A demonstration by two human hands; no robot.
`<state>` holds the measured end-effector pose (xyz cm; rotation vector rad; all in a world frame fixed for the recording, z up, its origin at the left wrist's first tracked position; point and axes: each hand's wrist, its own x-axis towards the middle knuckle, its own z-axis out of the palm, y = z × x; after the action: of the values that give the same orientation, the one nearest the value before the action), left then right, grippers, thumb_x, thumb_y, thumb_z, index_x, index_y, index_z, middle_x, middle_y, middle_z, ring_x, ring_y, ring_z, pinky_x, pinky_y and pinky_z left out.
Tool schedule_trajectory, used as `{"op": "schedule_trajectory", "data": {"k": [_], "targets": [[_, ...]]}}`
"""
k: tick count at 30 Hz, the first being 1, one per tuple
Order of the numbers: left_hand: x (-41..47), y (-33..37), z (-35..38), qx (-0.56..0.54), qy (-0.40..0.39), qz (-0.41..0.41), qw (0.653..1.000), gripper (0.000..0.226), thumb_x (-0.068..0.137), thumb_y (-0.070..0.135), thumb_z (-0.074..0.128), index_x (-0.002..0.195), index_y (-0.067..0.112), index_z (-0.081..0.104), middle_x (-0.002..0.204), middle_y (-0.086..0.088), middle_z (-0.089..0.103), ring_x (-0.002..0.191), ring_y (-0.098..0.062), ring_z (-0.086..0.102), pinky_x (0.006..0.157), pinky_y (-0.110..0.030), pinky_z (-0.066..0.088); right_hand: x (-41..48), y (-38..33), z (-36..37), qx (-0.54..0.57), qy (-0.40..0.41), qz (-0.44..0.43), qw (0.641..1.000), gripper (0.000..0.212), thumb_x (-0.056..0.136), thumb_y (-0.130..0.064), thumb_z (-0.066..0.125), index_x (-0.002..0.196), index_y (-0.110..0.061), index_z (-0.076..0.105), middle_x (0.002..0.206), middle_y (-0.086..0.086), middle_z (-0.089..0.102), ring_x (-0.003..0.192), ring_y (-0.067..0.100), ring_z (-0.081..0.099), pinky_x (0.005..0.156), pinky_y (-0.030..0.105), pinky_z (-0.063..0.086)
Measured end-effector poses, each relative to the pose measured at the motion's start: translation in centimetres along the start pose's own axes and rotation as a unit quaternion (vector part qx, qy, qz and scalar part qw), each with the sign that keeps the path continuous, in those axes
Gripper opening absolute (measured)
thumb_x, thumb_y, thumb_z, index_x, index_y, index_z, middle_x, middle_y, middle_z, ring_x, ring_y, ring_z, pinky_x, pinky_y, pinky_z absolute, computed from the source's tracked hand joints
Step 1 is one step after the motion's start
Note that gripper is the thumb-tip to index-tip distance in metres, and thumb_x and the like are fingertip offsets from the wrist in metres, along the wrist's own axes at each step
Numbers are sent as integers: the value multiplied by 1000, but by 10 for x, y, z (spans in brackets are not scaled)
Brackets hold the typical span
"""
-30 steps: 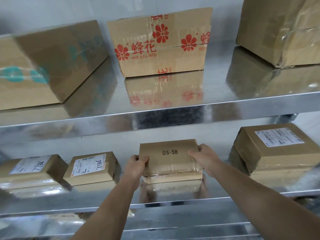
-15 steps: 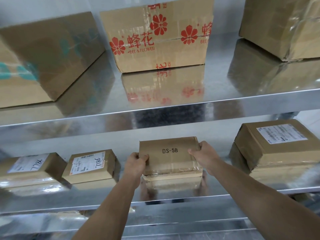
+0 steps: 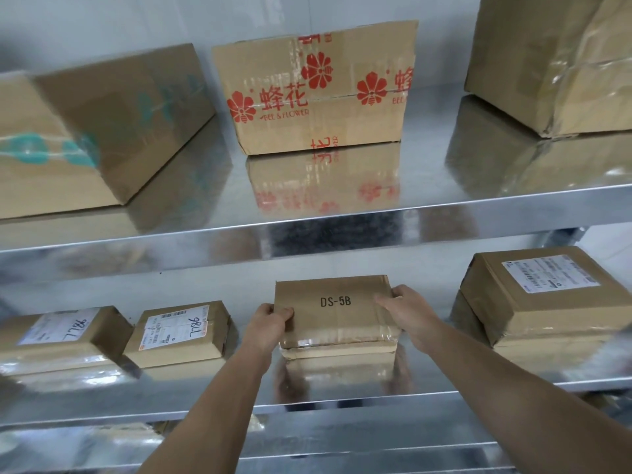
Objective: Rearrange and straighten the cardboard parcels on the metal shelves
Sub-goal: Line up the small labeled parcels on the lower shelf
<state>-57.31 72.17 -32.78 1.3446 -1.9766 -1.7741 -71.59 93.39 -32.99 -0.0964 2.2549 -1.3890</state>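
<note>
DS-5B parcel (image 3: 333, 316) is gripped at both side edges. Left hand (image 3: 270, 325) is curled round the left edge, thumb on the top face. Right hand (image 3: 408, 311) is clamped on the right edge, thumb also on top. Both forearms are extended from the bottom of the frame.

Parcel is located centre frame on the lower shelf (image 3: 342, 403), roughly square to the shelf front. A second cardboard layer is seen directly under it; whether that is a separate parcel cannot be told.

Same shelf, left of frame: 2 small labelled parcels, far-left one (image 3: 58, 336) and its neighbour (image 3: 181, 331), each marked by hand on a white label, both set slightly askew. Right of frame: 1 stack (image 3: 554, 302) of 2 parcels, a printed label on the top one.

Upper shelf (image 3: 342, 230): 3 large boxes are counted. A teal-printed box (image 3: 102, 128) is angled at upper left, a red flower-printed box (image 3: 318, 94) sits upper centre, and a plain taped box (image 3: 554, 63) is cut off at upper right. All are mirrored in the metal.
</note>
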Motion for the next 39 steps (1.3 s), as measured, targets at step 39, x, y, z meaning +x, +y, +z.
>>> {"op": "schedule_trajectory", "data": {"k": [39], "targets": [[-5,11,-8,-90,-3,-6,996,19,102,24,44,104,14,60,110,-10,63,98,-25,57,95,-45,48,7,0,0,141,-1,30,990,53,76,-66,60,104,-22,56,109,11,68,104,35,68,95,61,56]]}}
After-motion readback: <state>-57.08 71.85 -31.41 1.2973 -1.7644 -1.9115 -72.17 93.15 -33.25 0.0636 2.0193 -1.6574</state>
